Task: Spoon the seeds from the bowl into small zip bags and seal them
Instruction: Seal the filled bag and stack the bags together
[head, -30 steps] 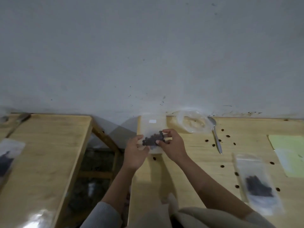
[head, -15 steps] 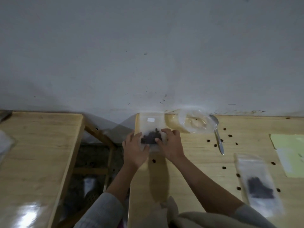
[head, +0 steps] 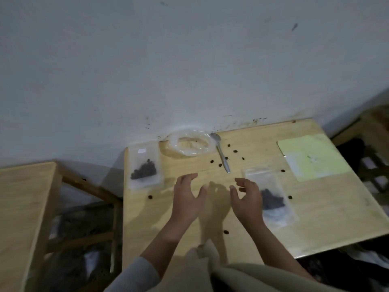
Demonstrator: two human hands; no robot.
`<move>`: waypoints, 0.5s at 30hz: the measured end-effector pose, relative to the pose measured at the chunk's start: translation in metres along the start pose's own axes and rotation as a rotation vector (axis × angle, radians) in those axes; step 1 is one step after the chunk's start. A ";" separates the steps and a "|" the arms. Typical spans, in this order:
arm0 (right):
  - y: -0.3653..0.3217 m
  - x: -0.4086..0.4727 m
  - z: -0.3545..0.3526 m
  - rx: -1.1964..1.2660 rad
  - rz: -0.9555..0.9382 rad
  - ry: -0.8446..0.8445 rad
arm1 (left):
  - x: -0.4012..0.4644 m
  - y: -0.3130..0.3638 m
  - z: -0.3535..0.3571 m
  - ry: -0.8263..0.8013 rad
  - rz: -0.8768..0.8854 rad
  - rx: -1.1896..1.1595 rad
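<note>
A small zip bag [head: 145, 165] holding dark seeds lies flat at the table's far left corner. A second zip bag with seeds [head: 271, 199] lies to the right, partly behind my right hand [head: 247, 199]. My left hand [head: 187, 199] and my right hand hover over the middle of the table, fingers spread, holding nothing. A clear plastic bowl [head: 189, 144] sits against the wall, and a metal spoon [head: 222, 154] lies just right of it. Several loose dark seeds [head: 226, 232] are scattered on the wood.
The wooden table [head: 315, 218] stands against a grey wall. A pale green sheet [head: 313, 157] lies at its far right. Another wooden table [head: 23, 207] stands to the left across a gap. Dark clutter lies beyond the right edge.
Both hands let go of the seed bag at the far left corner and drew back to the middle of the table. The view swung right.
</note>
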State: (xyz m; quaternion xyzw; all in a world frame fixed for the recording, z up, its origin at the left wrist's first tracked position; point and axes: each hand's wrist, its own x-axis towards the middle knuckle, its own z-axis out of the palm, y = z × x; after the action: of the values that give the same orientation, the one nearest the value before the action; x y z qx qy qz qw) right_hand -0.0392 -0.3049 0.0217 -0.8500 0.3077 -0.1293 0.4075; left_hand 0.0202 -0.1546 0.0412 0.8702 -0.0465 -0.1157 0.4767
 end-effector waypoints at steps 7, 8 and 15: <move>0.084 0.033 -0.089 -0.187 0.203 0.040 | -0.016 0.039 0.102 -0.246 -0.137 -0.051; 0.092 0.038 -0.096 -0.204 0.204 0.013 | -0.015 0.044 0.114 -0.254 -0.156 -0.031; 0.114 0.072 -0.113 -0.252 0.157 -0.292 | -0.004 0.057 0.171 -0.262 -0.256 0.074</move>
State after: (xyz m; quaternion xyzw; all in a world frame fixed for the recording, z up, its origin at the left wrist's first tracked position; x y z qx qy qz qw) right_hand -0.0841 -0.4741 0.0031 -0.8775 0.3244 0.0667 0.3469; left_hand -0.0240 -0.3244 0.0012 0.8633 -0.0014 -0.2861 0.4157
